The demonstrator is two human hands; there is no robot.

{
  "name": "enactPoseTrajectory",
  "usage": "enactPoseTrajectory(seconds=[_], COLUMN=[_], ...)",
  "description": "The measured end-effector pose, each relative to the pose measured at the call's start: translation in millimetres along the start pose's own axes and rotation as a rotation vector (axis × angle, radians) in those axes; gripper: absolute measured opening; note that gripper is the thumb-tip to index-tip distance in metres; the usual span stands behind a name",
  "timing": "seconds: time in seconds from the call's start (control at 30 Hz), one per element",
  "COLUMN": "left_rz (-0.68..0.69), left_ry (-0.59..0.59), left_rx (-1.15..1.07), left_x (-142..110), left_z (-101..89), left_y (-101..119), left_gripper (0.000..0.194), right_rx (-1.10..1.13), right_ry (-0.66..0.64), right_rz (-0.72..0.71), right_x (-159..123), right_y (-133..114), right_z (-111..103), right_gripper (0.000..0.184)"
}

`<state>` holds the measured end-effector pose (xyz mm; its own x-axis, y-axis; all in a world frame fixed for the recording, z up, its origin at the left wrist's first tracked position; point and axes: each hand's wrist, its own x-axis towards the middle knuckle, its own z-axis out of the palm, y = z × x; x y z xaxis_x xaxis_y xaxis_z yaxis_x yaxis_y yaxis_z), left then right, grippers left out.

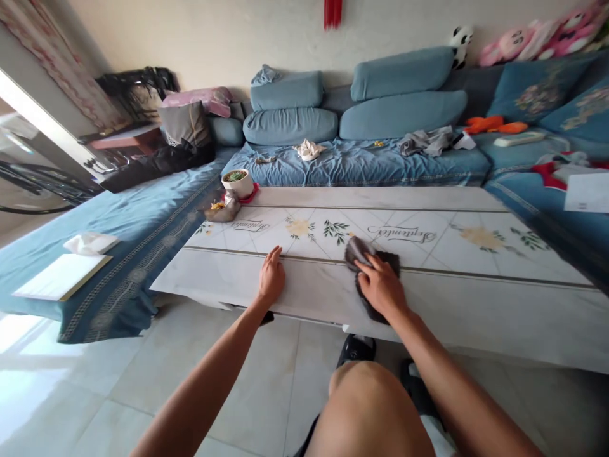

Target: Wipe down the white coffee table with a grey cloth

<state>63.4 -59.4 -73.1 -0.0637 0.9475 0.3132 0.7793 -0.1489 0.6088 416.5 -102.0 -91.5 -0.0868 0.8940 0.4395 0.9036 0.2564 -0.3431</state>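
A dark grey cloth (373, 311) lies bunched on a long coffee table (314, 285) with a white marble-patterned cover. My right hand (382, 287) presses down on this cloth, fingers over its folded upper part, just left of the lettering on the cover. To the left, my left hand (273, 278) rests at the near part of the tabletop with its fingers stretched out and nothing in it. The underside of the cloth is hidden.
At the table's far left stand a potted succulent (238, 183) and a brownish bowl (221, 212) with yellow items. A blue-covered sofa (371, 166) runs behind, with clothes on it. Its left section (157, 212) bears a white board (61, 277) and tissues (90, 243).
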Motion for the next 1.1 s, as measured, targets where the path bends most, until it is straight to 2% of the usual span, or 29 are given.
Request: enactPoseTrajectory(seconds=[0.07, 0.13, 0.2, 0.27, 0.33, 0.4, 0.47, 0.53, 0.63, 0.73, 0.83, 0.93, 1.03, 1.1], left_rz=[-0.004, -0.01, -0.001, 0.076, 0.258, 0.46, 0.532, 0.455, 0.356, 0.344, 0.375, 0.49, 0.628, 0.714], left_ry=[-0.003, -0.011, -0.016, -0.028, -0.098, -0.239, -0.341, -0.315, -0.214, -0.198, -0.273, -0.397, -0.497, -0.537], left_rx=[-0.023, -0.046, -0.076, -0.099, -0.089, -0.052, -0.018, 0.008, 0.073, 0.152, 0.165, 0.115, 0.045, 0.002], left_x=[-0.6, -1.1, -2.4, -5.3, -9.3, -12.4, -13.6, -13.9, -17.4, -22.9, -22.9, -20.7, -27.3, -34.8], left_z=[0.5, -0.3, -2.5, -6.1, -10.6, -14.2, -14.0, -6.0, 25.3, 75.7, 132.4, 182.7, 219.4, 236.0], left_y=[-1.0, -1.6, 0.0, 4.4, 9.9, 13.8, 14.3, 13.2, 19.2, 50.6, 115.2, 200.9, 273.0, 295.3], left_gripper=[0.068, 0.067, 0.062, 0.059, 0.061, 0.067, 0.073, 0.079, 0.086, 0.095, 0.098, 0.083, 0.07, 0.066], right_rx=[-0.086, -0.116, -0.071, 0.009, 0.093, 0.21, 0.347, 0.469, 0.614, 0.659, 0.581, 0.448, 0.334, 0.287], right_ry=[0.022, 0.035, 0.001, -0.114, -0.279, -0.449, -0.586, -0.681, -0.764, -0.76, -0.719, -0.652, -0.564, -0.498], right_rz=[0.053, 0.055, -0.02, -0.164, -0.343, -0.475, -0.51, -0.475, -0.335, -0.088, 0.204, 0.419, 0.564, 0.649], right_x=[2.5, 15.3, 33.0, 49.9, 63.5, 74.6, 82.1, 82.3, 61.6, 15.8, -46.5, -112.0, -167.1, -195.7], right_y=[21.8, 19.8, -7.8, -53.9, -103.7, -140.2, -152.0, -137.0, -78.2, -1.3, 71.7, 123.8, 144.4, 142.3], right_z=[-6.2, -0.7, 13.6, 30.5, 44.2, 50.7, 47.0, 30.8, -17.4, -86.8, -165.0, -239.0, -298.0, -325.5], right_gripper=[0.052, 0.052, 0.052, 0.053, 0.054, 0.056, 0.062, 0.065, 0.07, 0.075, 0.075, 0.086, 0.096, 0.097])
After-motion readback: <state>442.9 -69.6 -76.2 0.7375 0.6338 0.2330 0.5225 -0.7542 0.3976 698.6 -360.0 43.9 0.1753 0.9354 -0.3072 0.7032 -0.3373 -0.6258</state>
